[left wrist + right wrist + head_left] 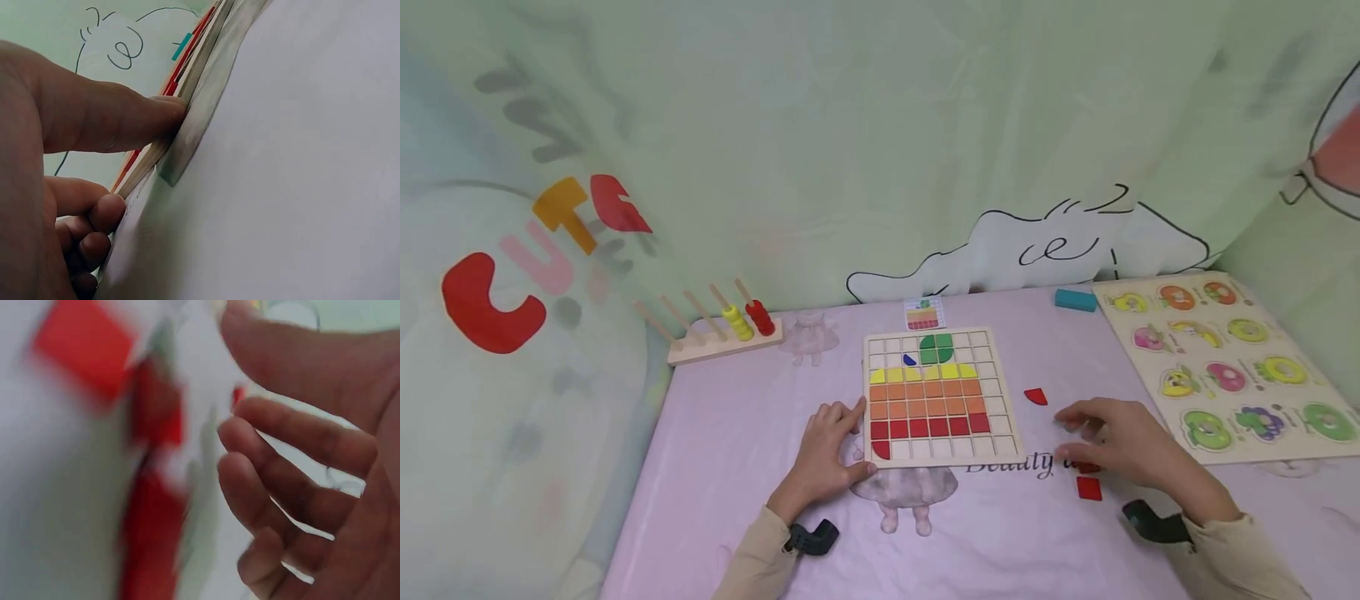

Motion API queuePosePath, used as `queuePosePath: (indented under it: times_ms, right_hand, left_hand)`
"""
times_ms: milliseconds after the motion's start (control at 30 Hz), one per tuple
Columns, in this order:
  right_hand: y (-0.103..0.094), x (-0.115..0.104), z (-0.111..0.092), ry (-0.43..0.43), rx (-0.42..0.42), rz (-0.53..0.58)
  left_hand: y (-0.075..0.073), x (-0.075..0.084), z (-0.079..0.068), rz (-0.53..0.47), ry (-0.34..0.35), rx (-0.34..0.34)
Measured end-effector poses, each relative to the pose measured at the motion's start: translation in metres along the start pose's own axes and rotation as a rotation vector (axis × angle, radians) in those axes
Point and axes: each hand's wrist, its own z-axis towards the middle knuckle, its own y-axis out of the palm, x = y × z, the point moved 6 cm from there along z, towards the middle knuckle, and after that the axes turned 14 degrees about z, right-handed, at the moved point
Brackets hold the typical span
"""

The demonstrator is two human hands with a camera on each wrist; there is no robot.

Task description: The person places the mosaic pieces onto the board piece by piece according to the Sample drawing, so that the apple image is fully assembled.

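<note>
Mosaic fill, bottom row in progress by my read. Left hand [826,454] braces the grid board [937,398] at its lower-left edge, thumb and fingers pressed to the rim, not wrapped round it. Right hand [1112,440] hovers just right of the board over loose red tiles [1088,487], fingers relaxed and apart, holding nothing I can see; wrist view is blurred. One red quarter-round piece [1035,397] lies between board and hand. Next move likely needs a clean pinch on one tile, then matching its shape to an empty bottom cell.
</note>
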Motion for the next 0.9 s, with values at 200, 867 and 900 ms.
queuePosePath:
  times_ms: [200, 867, 900]
  right_hand:
    - [0.004, 0.027, -0.025, -0.023, -0.057, 0.000]
    - [0.011, -0.009, -0.007, -0.242, 0.341, 0.216]
    - [0.013, -0.010, -0.003, -0.219, 0.357, 0.256]
  left_hand:
    - [0.000, -0.005, -0.003, 0.009, -0.002, 0.020]
    - [0.002, -0.002, -0.001, 0.007, -0.004, 0.003]
    - [0.002, -0.001, 0.000, 0.007, -0.005, 0.004]
